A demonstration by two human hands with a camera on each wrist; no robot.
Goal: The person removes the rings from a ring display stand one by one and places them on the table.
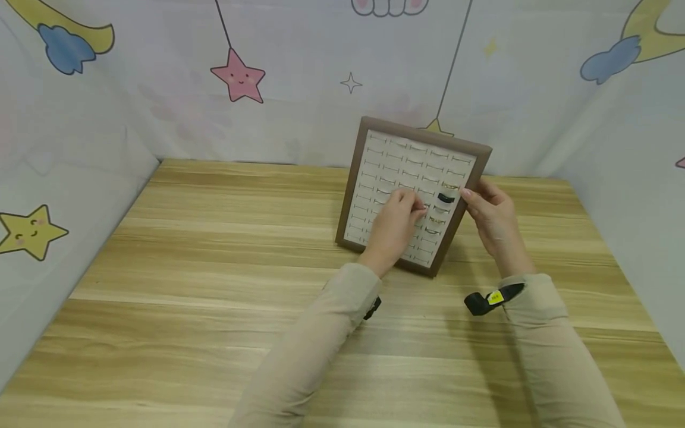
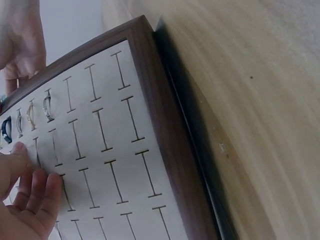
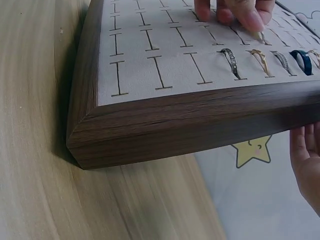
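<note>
A ring display board (image 1: 357,189) with a brown wooden frame and white slotted pad stands tilted on the table. My right hand (image 1: 495,223) grips its right edge, thumb at the front and fingers behind. My left hand (image 1: 393,226) is over the pad, its thumb and forefinger pinching a small ring (image 3: 262,36) at a slot. Near the right edge, several rings sit in a column of slots: a dark blue band (image 3: 301,62), a gold ring (image 3: 260,61) and a silver ring (image 3: 230,62) among them. The pinched ring is mostly hidden by the fingertips.
The wood-grain table (image 1: 214,238) extends around the board. Behind it hangs a pale cloth (image 1: 299,77) printed with stars and clouds, which also lines both sides. A black strap (image 1: 492,299) with a yellow label is on the right wrist.
</note>
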